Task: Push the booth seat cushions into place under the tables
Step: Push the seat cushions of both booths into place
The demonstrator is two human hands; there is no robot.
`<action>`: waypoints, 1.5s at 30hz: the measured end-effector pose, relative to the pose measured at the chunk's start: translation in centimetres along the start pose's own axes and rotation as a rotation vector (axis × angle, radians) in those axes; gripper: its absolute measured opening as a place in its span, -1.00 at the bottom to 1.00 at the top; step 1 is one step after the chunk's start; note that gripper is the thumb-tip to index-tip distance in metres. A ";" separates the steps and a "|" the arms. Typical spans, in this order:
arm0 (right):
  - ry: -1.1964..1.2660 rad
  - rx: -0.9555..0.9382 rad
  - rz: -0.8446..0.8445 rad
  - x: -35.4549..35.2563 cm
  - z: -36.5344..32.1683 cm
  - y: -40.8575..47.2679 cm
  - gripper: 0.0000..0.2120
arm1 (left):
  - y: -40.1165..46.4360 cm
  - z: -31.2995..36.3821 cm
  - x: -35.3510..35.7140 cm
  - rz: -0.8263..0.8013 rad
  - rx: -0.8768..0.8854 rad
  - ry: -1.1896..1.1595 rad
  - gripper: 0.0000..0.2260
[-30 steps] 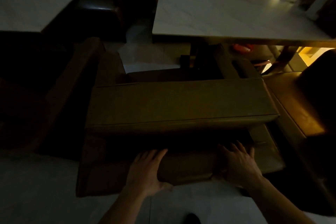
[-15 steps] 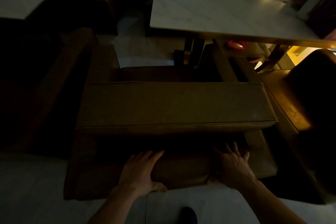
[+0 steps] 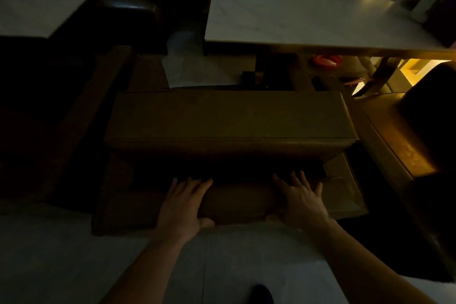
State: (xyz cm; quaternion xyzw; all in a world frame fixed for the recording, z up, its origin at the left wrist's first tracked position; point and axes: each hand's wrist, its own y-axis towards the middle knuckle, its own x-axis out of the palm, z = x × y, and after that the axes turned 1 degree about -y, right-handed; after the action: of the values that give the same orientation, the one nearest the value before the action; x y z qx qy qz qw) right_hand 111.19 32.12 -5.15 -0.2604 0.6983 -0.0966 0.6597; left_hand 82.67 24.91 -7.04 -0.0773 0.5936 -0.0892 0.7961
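A brown booth seat stands in front of me in dim light. Its backrest block (image 3: 229, 121) runs across the middle of the view, and its low seat cushion (image 3: 237, 202) faces me. My left hand (image 3: 183, 205) lies flat on the cushion's front edge, fingers spread, thumb hooked under the front. My right hand (image 3: 301, 200) presses the same edge further right, fingers apart. Beyond the seat stands a white marble table (image 3: 296, 12) on a dark pedestal (image 3: 261, 69).
A second white table (image 3: 42, 0) is at the far left, with a dark stool (image 3: 128, 7) between the tables. Another brown seat (image 3: 394, 136) lies at the right and a bench edge (image 3: 81, 121) at the left. Pale floor tiles (image 3: 222, 261) and my shoe (image 3: 262, 294) are below.
Both hands have stayed on the cushion's front edge while the seat slid a little further toward the table. The view shifted slightly.
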 end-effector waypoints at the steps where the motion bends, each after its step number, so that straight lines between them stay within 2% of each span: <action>1: 0.002 -0.009 0.004 0.1 -0.2 -0.6 0.07 | -0.7 0.5 0.1 0.018 -0.006 0.007 -0.10; 4: 0.034 -0.002 0.016 0.1 -0.7 -3.1 -0.01 | -2.9 1.7 -0.9 0.020 -0.015 -0.004 -0.12; 8: 0.082 -0.007 0.047 -2.6 -1.8 -7.5 -0.07 | -5.1 2.8 -5.8 0.065 -0.025 -0.009 -0.14; 14: 0.086 -0.027 0.135 -7.7 -3.2 -15.8 -0.06 | -8.3 6.9 -12.8 0.078 0.053 -0.015 -0.15; 19: 0.079 0.047 0.260 -10.4 0.8 -24.6 -0.09 | -11.8 15.2 -15.9 0.069 0.183 -0.003 -0.14; 24: 0.081 0.053 0.316 -11.5 3.5 -27.1 -0.10 | -12.7 19.2 -16.3 0.037 0.177 0.007 -0.12; 29: 0.097 0.127 0.426 -12.7 13.5 -33.3 -0.12 | -14.0 31.0 -15.7 0.077 0.307 0.028 -0.12; 39: 0.172 0.318 0.449 -8.6 35.5 -45.9 -0.09 | -17.1 54.9 -7.2 -0.031 0.464 0.047 -0.08; 45: 0.211 0.425 0.437 -6.6 46.1 -48.6 -0.04 | -15.7 65.8 -3.3 -0.098 0.532 0.066 -0.09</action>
State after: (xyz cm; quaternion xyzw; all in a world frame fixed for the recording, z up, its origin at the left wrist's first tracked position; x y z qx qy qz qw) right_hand 167.41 3.88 18.78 0.0508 0.7664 -0.1226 0.6285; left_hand 144.10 11.49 18.25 0.1087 0.5703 -0.2830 0.7634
